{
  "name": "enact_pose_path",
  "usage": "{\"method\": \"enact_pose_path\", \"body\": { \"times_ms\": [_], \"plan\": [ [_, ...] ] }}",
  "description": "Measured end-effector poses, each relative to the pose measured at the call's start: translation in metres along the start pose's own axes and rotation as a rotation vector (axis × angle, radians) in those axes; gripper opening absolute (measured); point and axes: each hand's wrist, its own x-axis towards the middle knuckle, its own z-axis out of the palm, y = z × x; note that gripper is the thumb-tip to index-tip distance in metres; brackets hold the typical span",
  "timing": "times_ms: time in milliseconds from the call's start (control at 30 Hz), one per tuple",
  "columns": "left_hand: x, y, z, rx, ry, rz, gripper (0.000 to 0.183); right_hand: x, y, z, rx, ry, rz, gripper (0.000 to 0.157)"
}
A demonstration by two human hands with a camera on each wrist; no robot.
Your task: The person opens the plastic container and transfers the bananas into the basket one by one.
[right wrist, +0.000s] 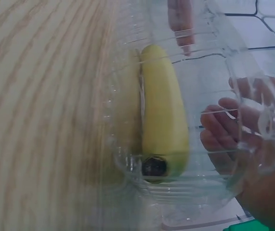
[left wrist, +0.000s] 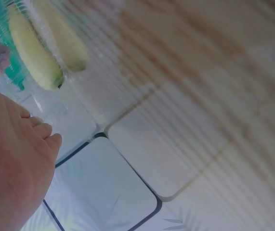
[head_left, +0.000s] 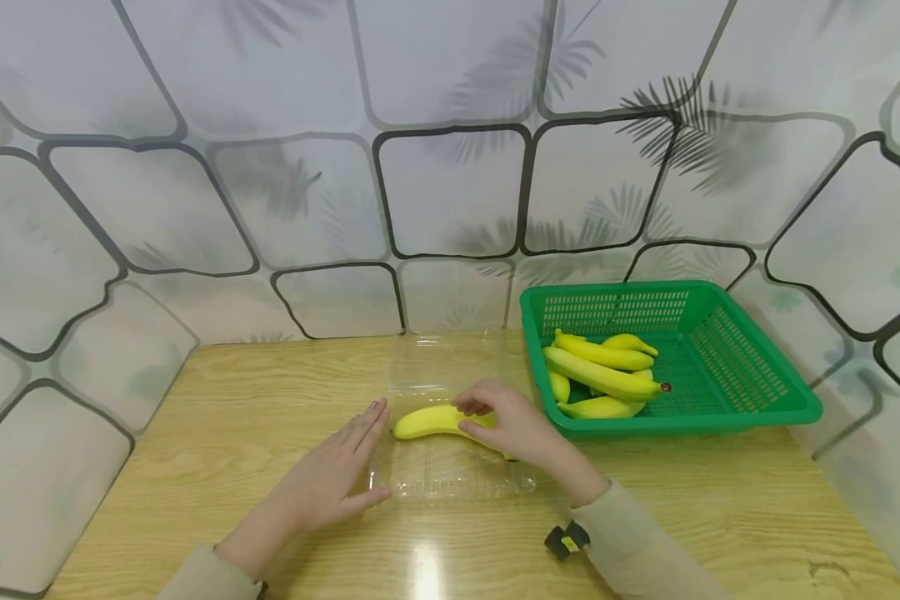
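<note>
One yellow banana point(head_left: 427, 422) lies inside a clear plastic clamshell box point(head_left: 450, 482) on the table, its lid folded back towards the wall. My left hand point(head_left: 326, 479), fingers straight, rests beside the box's left edge. Above the banana's right half is my right hand point(head_left: 521, 427), with fingers loosely bent. In the right wrist view, a gap shows between the right hand's fingers point(right wrist: 219, 120) and the banana point(right wrist: 165, 110), whose dark end faces the camera. The left wrist view shows the left hand point(left wrist: 17, 163) near the box and the banana point(left wrist: 33, 53).
To the right stands a green plastic basket point(head_left: 735, 421) with several bananas point(head_left: 607, 375) heaped at its left side. The wood-grain table point(head_left: 217, 417) meets a patterned wall point(head_left: 450, 192) at the back. A small black device point(head_left: 566, 542) sits at the right sleeve.
</note>
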Motion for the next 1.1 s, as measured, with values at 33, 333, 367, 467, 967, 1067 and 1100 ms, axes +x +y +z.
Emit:
{"method": "enact_pose_path", "body": {
  "times_ms": [33, 333, 367, 467, 967, 1067, 1100],
  "plan": [
    [0.0, 0.0, 0.0, 0.001, 0.001, 0.001, 0.1, 0.0, 0.001, 0.001, -0.003, 0.0, 0.002, 0.027],
    [0.0, 0.0, 0.0, -0.004, -0.011, -0.001, 0.099, 0.002, 0.011, 0.008, 0.0, 0.008, 0.025, 0.029],
    [0.0, 0.0, 0.0, -0.006, -0.013, -0.002, 0.099, 0.003, 0.011, 0.008, 0.002, 0.008, 0.03, 0.03],
    [0.0, 0.0, 0.0, -0.004, -0.012, -0.001, 0.1, 0.004, 0.011, 0.009, 0.01, 0.006, 0.049, 0.032],
    [0.0, -0.001, 0.002, -0.009, -0.006, -0.002, 0.101, 0.006, 0.014, 0.015, -0.061, 0.052, 0.096, 0.041],
    [0.0, -0.002, 0.002, -0.017, -0.011, -0.004, 0.101, 0.006, 0.014, 0.015, -0.069, 0.051, 0.103, 0.041],
    [0.0, -0.002, 0.002, -0.019, -0.012, -0.005, 0.101, 0.006, 0.013, 0.015, -0.072, 0.049, 0.104, 0.042]
  ]
}}
